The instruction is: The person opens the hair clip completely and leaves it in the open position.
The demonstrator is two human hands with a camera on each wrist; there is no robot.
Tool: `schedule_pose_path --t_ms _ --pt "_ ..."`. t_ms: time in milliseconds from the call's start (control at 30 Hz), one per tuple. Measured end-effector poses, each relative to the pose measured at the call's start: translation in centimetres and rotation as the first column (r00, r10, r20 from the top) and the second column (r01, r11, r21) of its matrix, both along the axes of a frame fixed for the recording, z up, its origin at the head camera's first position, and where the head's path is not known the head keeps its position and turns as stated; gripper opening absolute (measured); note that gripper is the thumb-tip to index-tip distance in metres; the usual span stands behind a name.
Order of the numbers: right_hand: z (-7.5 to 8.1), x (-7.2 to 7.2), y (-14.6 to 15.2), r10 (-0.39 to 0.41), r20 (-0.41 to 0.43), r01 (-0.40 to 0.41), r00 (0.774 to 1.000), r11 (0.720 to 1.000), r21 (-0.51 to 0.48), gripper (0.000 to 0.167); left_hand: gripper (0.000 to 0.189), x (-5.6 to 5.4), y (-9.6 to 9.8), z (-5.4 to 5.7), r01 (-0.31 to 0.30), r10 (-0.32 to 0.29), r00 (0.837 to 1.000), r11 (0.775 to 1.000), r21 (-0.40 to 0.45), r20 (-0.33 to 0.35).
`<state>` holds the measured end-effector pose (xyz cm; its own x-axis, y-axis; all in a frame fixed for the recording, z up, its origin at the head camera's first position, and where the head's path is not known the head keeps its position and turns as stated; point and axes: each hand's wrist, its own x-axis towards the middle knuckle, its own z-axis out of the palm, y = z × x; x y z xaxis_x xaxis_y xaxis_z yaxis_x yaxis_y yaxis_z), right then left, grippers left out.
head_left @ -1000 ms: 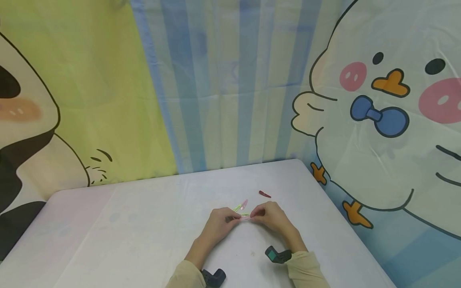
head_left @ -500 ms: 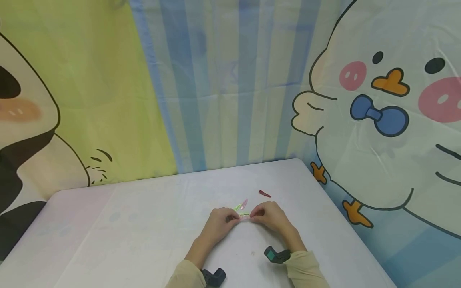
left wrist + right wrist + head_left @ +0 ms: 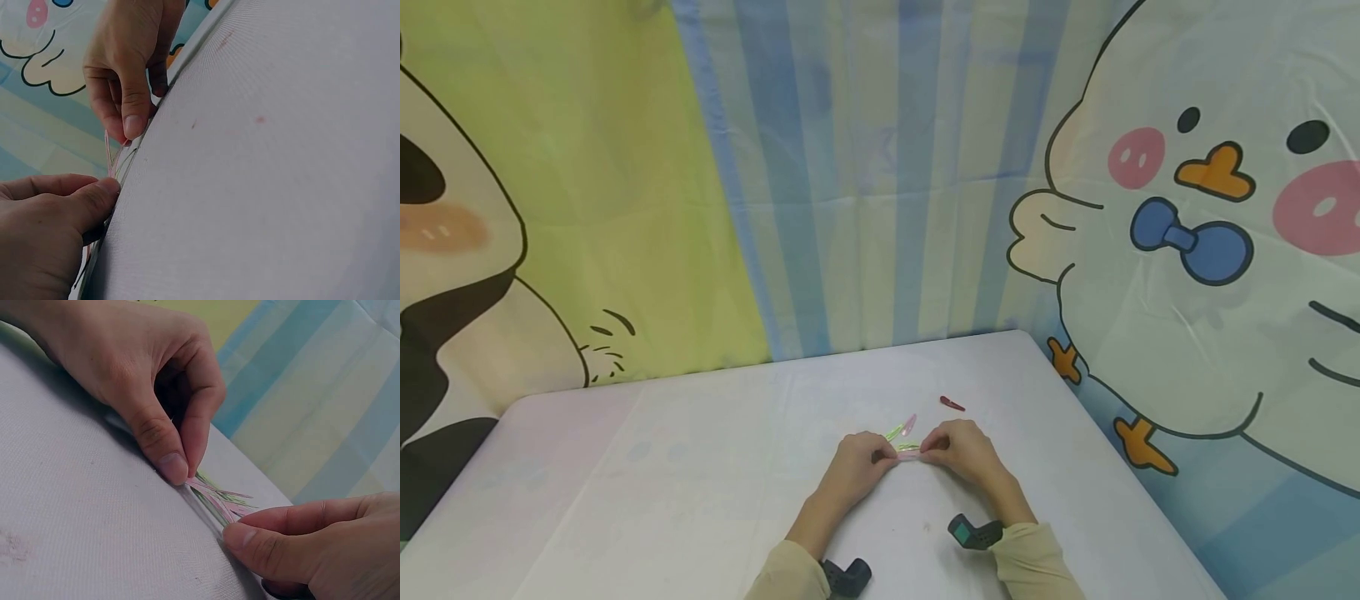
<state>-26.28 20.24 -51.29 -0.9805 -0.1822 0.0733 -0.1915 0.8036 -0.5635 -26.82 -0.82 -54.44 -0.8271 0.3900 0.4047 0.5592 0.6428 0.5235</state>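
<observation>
Between both hands a pink snap hair clip [image 3: 908, 457] is held lengthwise, just over the table. My left hand [image 3: 860, 463] pinches one end between thumb and index finger. The other end is pinched the same way by my right hand [image 3: 964, 451]. In the right wrist view the pink clip's [image 3: 215, 499] thin strips stand apart, spread open. A green hair clip [image 3: 907, 447] lies right behind it, partly covered by the fingers. Farther back are another green hair clip [image 3: 893, 432] and another pink hair clip [image 3: 909, 426], side by side.
A dark red hair clip [image 3: 952, 403] lies farther back on the white table [image 3: 700, 483]. Both wrists carry dark camera mounts [image 3: 847, 578] close over the tabletop. A printed curtain [image 3: 880, 167] hangs behind the table's far edge.
The left fingertips have shifted very slightly left, so a little more of the pink hair clip shows between the hands. The other hair clips lie as before.
</observation>
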Motion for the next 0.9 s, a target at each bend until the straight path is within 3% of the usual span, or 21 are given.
schedule_pose_path --t_ms 233,567,900 --pt "-0.12 -0.01 -0.1 -0.002 -0.003 0.002 1.0 1.0 0.016 0.007 0.006 -0.04 0.06 -0.09 -0.005 0.005 0.999 1.0 0.0 0.032" --pt "-0.3 -0.07 -0.16 -0.031 0.001 0.031 1.0 0.999 0.028 0.008 0.006 0.12 0.2 0.15 -0.019 0.019 1.0 1.0 -0.019 0.024" --pt "-0.19 -0.01 -0.11 -0.008 -0.008 0.008 1.0 0.999 0.034 0.008 0.005 0.23 0.29 0.25 -0.023 0.023 0.999 1.0 -0.009 0.023"
